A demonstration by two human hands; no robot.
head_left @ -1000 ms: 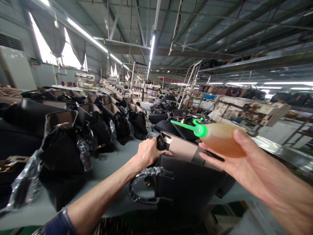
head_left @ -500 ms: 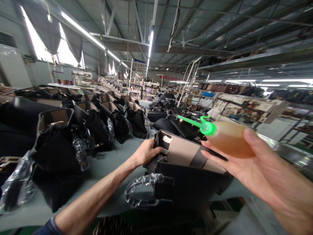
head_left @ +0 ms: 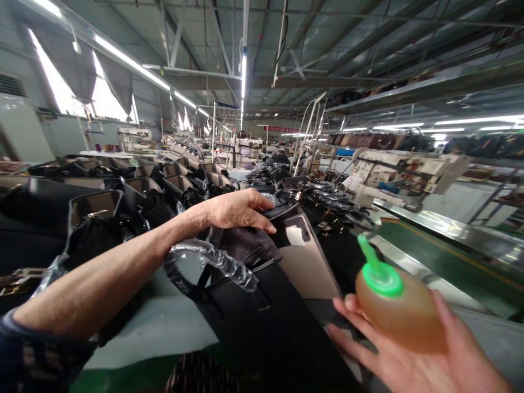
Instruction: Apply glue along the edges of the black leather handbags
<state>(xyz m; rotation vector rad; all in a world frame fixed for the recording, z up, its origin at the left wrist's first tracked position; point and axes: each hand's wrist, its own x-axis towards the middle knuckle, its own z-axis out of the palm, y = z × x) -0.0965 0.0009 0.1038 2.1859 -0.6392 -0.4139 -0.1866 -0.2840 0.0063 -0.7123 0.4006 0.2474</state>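
A black handbag [head_left: 262, 311] with a beige lining stands tilted in front of me, its mouth facing up. My left hand [head_left: 237, 210] lies over its far left end, thumb toward the inside and fingers across the rim; the edge between them is partly hidden. A whitish patch [head_left: 295, 236] shows on the lining near these fingers. One plastic-wrapped handle [head_left: 213, 259] arches below my left wrist. On the right, my right hand [head_left: 426, 349] cradles a squeeze bottle [head_left: 403, 314] of amber liquid with a green nozzle, its lower fingers spread by the bag's rim.
Several black bags [head_left: 96, 204] with wrapped handles crowd the pale tabletop [head_left: 151, 327] on the left. More bags [head_left: 323, 202] are piled behind. A sewing machine [head_left: 409, 169] stands at the right, beside a metal-edged bench [head_left: 483, 234].
The handbag has swung round and tilted, its handle rising on the left. My left hand has shifted up over its end. The bottle has lowered, its nozzle turning more upward.
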